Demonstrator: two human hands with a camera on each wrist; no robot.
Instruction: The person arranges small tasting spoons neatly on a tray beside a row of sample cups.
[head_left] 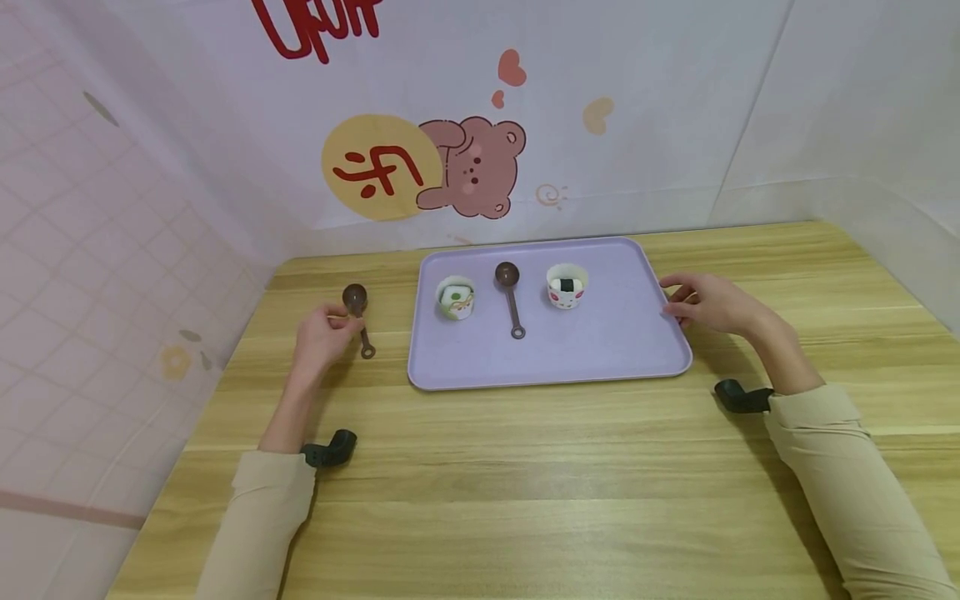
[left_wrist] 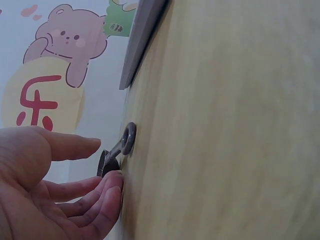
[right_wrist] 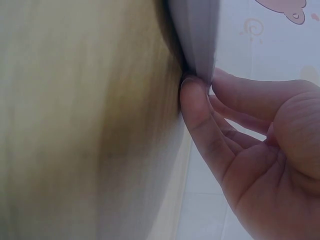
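Note:
A brown measuring spoon lies on the table left of the tray, its ring-ended handle toward the person. My left hand is right at this spoon, thumb and fingers spread apart on either side of the handle. At the other side, my right hand pinches the right rim of the lavender tray, the thumb on the rim and a finger tucked beneath it. On the tray a second brown spoon lies between two small printed cups, a green-patterned one and a red-spotted one.
The wooden table ends at a white wall cloth printed with a bear and hearts. Black wrist mounts stick out from both sleeves. Each cup holds a small decorated piece.

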